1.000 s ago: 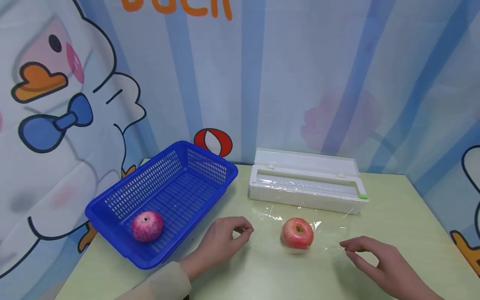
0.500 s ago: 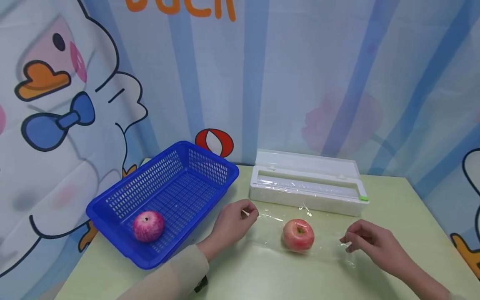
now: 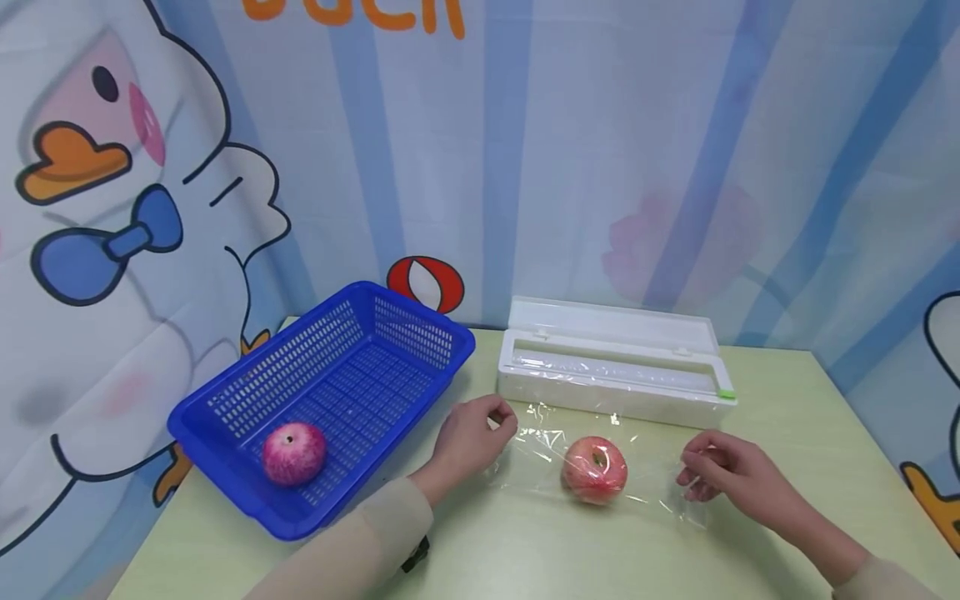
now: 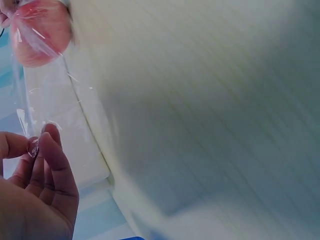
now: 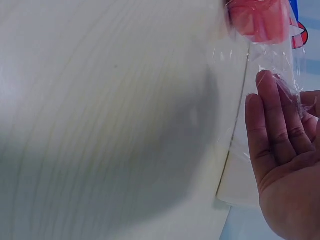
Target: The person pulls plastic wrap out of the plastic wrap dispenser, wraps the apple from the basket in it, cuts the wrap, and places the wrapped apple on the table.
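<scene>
A red apple (image 3: 595, 471) sits on the table between my two hands, with clear plastic wrap (image 3: 536, 450) stretched over it. To the apple's left, my left hand (image 3: 474, 435) pinches one end of the wrap between thumb and fingers; the left wrist view shows the bunched film at the fingertips. On the other side, my right hand (image 3: 731, 473) pinches the opposite end between thumb and index finger. In the right wrist view, that hand's other fingers (image 5: 270, 110) lie extended beside the crinkled film.
Behind the apple stands a white wrap dispenser (image 3: 611, 392) with its lid raised and a roll inside. At the left, a blue plastic basket (image 3: 375, 375) holds a darker red apple (image 3: 293, 453). A printed curtain (image 3: 562, 167) hangs behind the table (image 3: 540, 550).
My left hand has risen and shifted right, its wrap end gathered closer. My right hand has turned and lifted slightly, with the film's edges drawn in around the apple.
</scene>
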`<action>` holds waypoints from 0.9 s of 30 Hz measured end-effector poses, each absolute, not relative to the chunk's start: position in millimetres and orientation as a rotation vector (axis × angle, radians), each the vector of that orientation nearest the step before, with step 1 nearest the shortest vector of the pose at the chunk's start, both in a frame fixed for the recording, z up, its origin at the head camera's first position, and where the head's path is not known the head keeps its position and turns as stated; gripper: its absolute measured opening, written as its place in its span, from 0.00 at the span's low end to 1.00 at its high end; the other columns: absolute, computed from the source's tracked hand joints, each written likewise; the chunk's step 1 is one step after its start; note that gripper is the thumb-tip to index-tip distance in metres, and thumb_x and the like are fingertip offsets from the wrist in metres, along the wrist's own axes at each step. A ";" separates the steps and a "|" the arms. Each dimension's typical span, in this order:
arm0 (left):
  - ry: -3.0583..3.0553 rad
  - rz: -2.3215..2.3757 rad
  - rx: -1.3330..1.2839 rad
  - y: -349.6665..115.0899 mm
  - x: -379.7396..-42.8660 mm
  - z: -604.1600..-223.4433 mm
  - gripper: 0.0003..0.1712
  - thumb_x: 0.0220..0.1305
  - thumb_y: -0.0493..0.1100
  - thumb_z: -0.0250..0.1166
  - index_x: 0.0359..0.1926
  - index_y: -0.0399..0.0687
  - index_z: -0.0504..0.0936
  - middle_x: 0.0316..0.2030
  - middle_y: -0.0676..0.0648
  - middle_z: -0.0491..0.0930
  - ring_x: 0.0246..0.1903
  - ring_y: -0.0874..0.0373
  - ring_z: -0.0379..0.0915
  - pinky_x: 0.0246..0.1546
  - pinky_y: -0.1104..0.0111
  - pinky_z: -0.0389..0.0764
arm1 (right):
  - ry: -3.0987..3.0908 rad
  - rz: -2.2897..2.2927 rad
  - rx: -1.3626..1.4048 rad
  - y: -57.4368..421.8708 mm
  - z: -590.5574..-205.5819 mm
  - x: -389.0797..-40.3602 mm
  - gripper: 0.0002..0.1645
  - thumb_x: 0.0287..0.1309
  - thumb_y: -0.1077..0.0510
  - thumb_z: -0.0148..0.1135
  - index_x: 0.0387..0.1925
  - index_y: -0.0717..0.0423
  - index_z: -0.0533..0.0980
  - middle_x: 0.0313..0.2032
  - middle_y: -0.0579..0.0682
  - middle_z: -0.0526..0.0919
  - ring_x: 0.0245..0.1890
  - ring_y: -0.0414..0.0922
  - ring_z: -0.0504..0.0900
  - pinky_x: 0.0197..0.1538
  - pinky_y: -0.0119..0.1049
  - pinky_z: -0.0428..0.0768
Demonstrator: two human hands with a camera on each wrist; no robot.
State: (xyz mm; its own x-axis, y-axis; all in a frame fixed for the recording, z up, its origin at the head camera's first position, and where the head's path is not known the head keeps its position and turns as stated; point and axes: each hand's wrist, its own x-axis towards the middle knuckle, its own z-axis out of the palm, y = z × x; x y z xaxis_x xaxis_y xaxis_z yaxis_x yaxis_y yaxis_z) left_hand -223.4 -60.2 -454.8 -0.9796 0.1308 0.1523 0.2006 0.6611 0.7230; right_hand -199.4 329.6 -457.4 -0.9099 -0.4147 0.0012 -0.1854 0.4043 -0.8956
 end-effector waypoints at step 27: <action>-2.445 -0.424 -1.212 -21.5 -190.1 -450.7 0.18 0.74 0.51 0.69 0.61 0.56 0.86 0.61 0.53 0.85 0.63 0.58 0.79 0.68 0.63 0.76 | 3.297 -0.831 -1.180 298.0 -442.5 -191.5 0.22 0.53 0.65 0.80 0.50 0.49 0.85 0.45 0.42 0.88 0.44 0.39 0.85 0.48 0.25 0.82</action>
State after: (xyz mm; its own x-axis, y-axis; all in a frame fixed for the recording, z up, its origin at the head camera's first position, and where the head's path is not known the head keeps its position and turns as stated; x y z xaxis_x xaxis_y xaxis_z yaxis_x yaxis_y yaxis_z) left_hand -190.1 -21.5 -450.7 -0.5571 0.6923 0.4587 0.8064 0.5830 0.0995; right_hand -191.5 298.0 -442.5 -0.6935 -0.4677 0.5480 -0.6716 0.6951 -0.2566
